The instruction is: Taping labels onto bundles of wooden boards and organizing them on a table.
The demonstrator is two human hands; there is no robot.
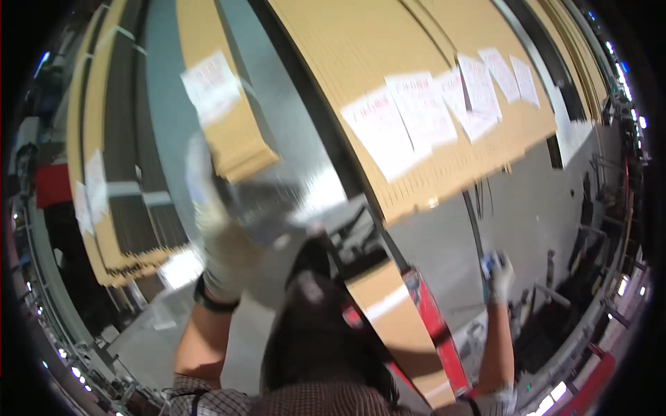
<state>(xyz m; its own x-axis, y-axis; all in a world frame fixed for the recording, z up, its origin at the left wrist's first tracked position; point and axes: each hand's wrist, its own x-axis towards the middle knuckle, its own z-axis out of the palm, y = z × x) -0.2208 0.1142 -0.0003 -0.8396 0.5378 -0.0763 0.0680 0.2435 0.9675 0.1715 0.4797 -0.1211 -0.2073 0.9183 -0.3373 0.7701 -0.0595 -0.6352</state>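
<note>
Head view: holds blue thing (492,263) in right grip (504,281), has left grip (218,232), too blurry to tell if closed, by narrow cardboard (232,132), with papers (421,111) already on wide cardboard (374,41), work left hard to see.

Fairly bright light falls on the wide cardboard (388,52), where the white papers (420,114) look washed out, their print too faint to read. Left of the cardboard, the metal sheet (322,184) throws back a harsh glare; farther to its lower left, the left hand (225,243) is smeared by motion blur. Below it, shadow crosses the long box (402,333). To its right, small lamps (642,123) glare near the bent, black-edged rim.
</note>
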